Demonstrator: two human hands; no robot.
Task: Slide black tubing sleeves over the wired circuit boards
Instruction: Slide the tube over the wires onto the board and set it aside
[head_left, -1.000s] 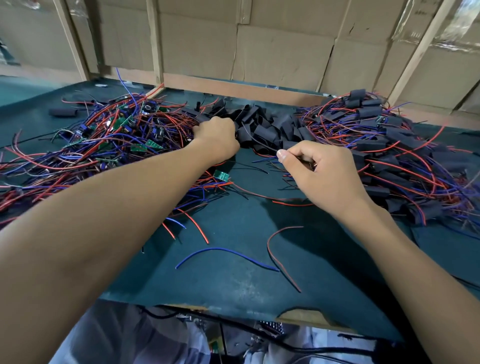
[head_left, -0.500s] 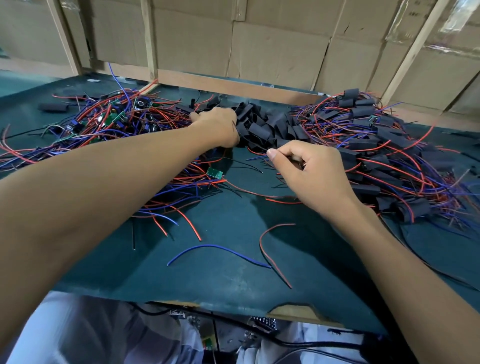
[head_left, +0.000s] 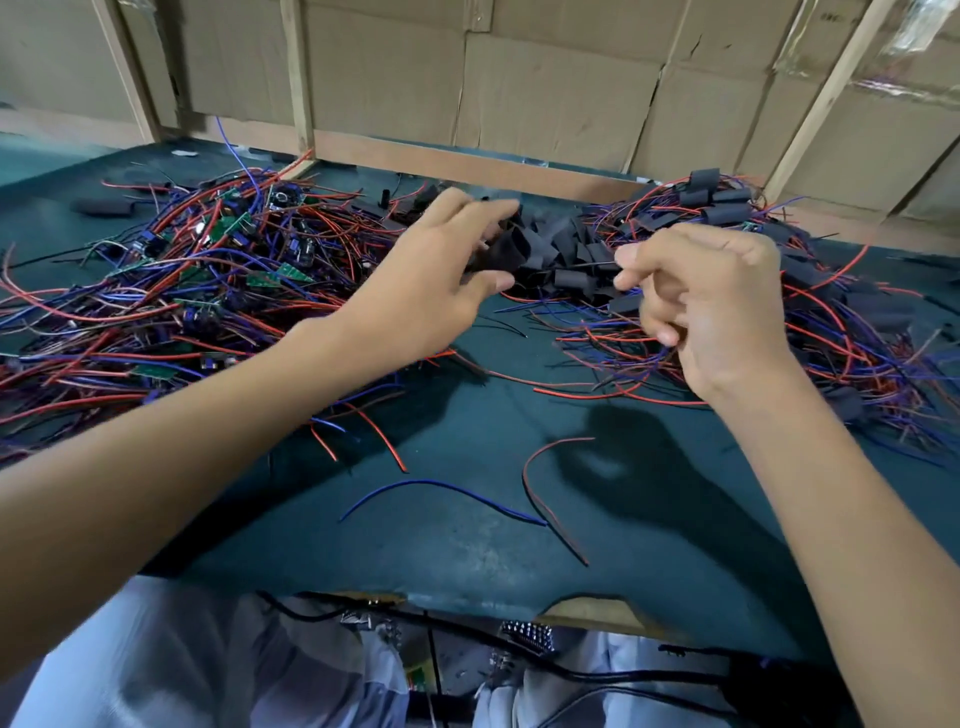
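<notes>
Head view: right hand (head_left: 722, 306) at 2 o'clock, fingers curled, pinching thin dark wire (head_left: 597, 266). Left hand (head_left: 441, 275) at 12, gripping black sleeve (head_left: 501, 252): light, floppy, likely best pinched mid-length. Bare boards (head_left: 228, 226) piled at 10.

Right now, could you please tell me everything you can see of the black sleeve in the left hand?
The sleeve is a short, matte black piece of flattened tubing, soft-looking, with an open end facing the camera. The left hand pinches it between thumb and fingers, lifted above the green table in front of the pile of loose sleeves. Its far end is hidden.
</notes>
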